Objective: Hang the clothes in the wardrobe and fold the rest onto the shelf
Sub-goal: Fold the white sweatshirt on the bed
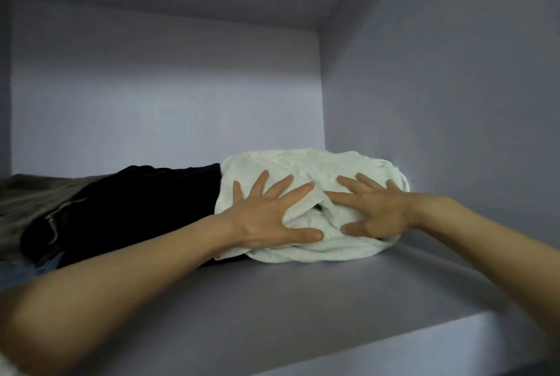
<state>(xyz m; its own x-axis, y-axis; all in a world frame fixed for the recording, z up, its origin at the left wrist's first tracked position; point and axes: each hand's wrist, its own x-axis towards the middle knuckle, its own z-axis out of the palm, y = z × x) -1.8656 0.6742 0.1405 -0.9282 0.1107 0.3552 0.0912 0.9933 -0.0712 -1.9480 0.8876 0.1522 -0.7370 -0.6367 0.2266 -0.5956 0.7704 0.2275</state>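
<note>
Both forearms are stretched over the shelf (303,293), and the white folded garment (306,169) is pressed under the left hand (266,218) and right hand (375,212), fingers spread flat. Just left of the left hand, touching the white one, a dark garment (136,199) is laid.

home wardrobe interior; grey shelf (272,300), folded clothes (303,169)

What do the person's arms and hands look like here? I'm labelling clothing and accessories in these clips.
Both arms are bare from the frame edge to the wrist: no sleeves show. The left hand and right hand wear no gloves, and no rings, watch or bracelets are visible. Nothing is marked or taped on either forearm.
</note>
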